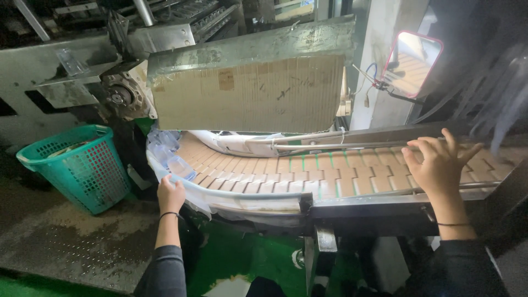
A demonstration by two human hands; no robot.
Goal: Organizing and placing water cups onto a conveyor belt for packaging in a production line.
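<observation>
- The left hand (171,193) is curled closed over the pale curved guard rail (242,199) at the near edge of the conveyor belt (286,175), fingers wrapped around the rim; a thin dark band sits on its wrist.
- The right hand (438,160) is open, fingers spread and slightly bent, hovering over or resting on the belt's right stretch beside a thin metal guide rod (385,192); it grips nothing, and whether the fingertips touch the slats I cannot tell.
- The belt is made of tan interlocking slats and bends from the right side round toward the upper left.
- Clear plastic containers (168,157) lie bunched at the left end of the curve, just above the left hand, close to it but apart from it.
- A worn cardboard sheet (247,93) hangs under a metal hood (253,47) above the belt's far side.
- Metal rails (330,137) run along the belt's far edge beneath that sheet.
- A teal plastic basket (77,165) with perforated walls stands on the floor to the left, well apart from both hands.
- A small red-framed mirror (412,63) is fixed to the pillar at upper right, reflecting the slats.
- The floor (66,242) on the left is grey studded plate, with green paint below the machine.
</observation>
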